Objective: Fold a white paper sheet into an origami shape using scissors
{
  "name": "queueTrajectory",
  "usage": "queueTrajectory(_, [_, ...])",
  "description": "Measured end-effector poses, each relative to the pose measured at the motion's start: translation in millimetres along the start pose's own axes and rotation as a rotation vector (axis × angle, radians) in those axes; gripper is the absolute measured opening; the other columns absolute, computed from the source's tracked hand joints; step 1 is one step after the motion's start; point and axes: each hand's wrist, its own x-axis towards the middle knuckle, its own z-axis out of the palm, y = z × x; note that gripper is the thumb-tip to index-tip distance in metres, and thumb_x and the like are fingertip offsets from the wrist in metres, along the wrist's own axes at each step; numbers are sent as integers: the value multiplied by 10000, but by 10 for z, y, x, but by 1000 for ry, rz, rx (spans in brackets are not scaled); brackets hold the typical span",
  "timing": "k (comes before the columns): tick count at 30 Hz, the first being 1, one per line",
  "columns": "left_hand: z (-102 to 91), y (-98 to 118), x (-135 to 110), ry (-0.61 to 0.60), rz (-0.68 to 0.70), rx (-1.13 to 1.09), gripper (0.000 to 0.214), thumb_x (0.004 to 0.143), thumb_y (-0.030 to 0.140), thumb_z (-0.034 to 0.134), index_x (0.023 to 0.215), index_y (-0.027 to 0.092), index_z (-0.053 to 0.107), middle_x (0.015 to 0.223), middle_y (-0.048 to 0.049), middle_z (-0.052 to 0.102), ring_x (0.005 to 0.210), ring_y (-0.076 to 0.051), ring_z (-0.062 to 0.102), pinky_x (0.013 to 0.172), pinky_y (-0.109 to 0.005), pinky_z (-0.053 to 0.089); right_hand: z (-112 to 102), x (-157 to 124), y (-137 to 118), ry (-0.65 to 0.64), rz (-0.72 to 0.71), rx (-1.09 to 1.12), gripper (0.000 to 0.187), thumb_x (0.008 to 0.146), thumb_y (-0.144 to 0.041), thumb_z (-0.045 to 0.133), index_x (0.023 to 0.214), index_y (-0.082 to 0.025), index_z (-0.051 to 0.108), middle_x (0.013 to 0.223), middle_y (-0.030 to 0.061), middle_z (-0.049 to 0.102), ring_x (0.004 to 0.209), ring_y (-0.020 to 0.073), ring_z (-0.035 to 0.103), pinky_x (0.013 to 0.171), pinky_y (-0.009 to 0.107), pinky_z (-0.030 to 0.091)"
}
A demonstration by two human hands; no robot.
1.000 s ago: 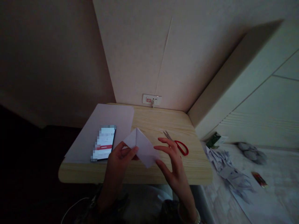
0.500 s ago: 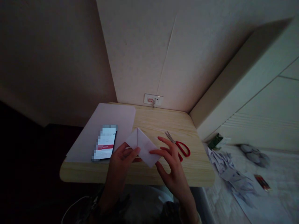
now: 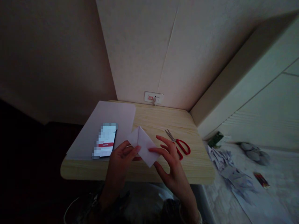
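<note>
Between my hands, above the front part of the wooden table (image 3: 154, 116), is a folded piece of white paper (image 3: 146, 147) with a crease running down from its top corner. My left hand (image 3: 122, 157) pinches its left side, thumb on top and the other fingers curled beneath. At the right edge my right hand (image 3: 170, 158) grips it between thumb and index finger, while the remaining fingers are raised. Just beyond that hand lie red-handled scissors (image 3: 183, 147), blades spread slightly, partly covered by my fingers.
White paper sheets (image 3: 116, 109) lie at the table's left, with a lit phone (image 3: 106, 141) on them. A wall socket (image 3: 153, 98) with a plug sits behind. On the bed (image 3: 217, 193) at right are crumpled paper pieces (image 3: 237, 179), a green box (image 3: 216, 140) and a small dark-red packet (image 3: 261, 180).
The view has shifted very slightly. Both hands keep their hold on the folded paper, and its right corner has tipped a little toward the left.
</note>
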Motion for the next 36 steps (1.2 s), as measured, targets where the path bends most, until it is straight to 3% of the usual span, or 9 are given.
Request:
queueTrajectory(4, [-7,-8,13,-4,-14,-4,222,606,273,801,637,165,610,582,46,704,562,-127,665,537,-192,560,12,-2,2,-12,34,-9,412,821,-111,577,1195,-285,571,1436,50,367,1324,239,347,1085,433,341])
queueTrajectory(17, [4,-14,10,15,-8,45,277,598,333,802,786,149,715,728,-41,778,687,-243,733,652,-321,604,28,15,-45,-26,67,17,421,795,-96,566,1179,-269,563,1428,71,390,1332,260,350,1098,491,303])
queueTrajectory(29, [-5,1,22,20,-36,53,256,559,334,825,720,156,735,671,-33,775,575,-216,719,592,-307,615,8,6,-9,25,127,88,159,850,-285,640,1005,-271,669,1328,56,505,1253,251,460,1067,453,351])
queueTrajectory(36, [4,14,-6,38,31,102,188,617,302,789,739,169,736,717,-29,779,638,-230,732,604,-298,611,96,24,-92,-2,136,28,349,731,-226,747,1046,-248,599,1340,86,474,1253,283,449,1038,464,378])
